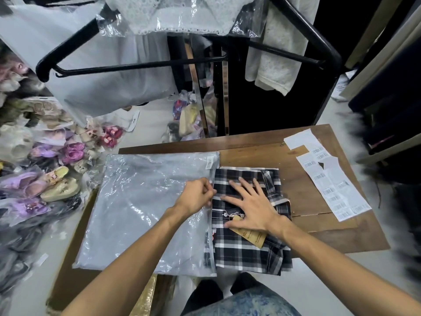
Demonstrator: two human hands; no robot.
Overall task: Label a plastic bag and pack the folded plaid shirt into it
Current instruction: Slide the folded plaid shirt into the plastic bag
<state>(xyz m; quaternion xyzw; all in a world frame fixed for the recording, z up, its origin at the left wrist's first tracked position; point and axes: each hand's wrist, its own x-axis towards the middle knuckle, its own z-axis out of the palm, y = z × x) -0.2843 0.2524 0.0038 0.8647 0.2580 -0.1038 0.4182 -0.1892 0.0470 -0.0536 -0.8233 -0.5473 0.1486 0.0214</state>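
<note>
A clear plastic bag (141,206) lies flat on the low wooden table (303,192), with a small barcode label (210,161) stuck near its far right corner. The folded black-and-white plaid shirt (246,249) lies right of it, its left edge just inside the bag's open side. A brown paper tag (252,236) rests on the shirt. My left hand (199,195) pinches the bag's open edge. My right hand (249,205) lies flat on the shirt with fingers spread.
Strips of white barcode labels (330,176) lie on the table's right side. Bagged shoes and slippers (52,176) cover the floor at left. Black hangers (136,62) and bagged garments hang overhead. A cardboard box (73,258) sits under the bag's left side.
</note>
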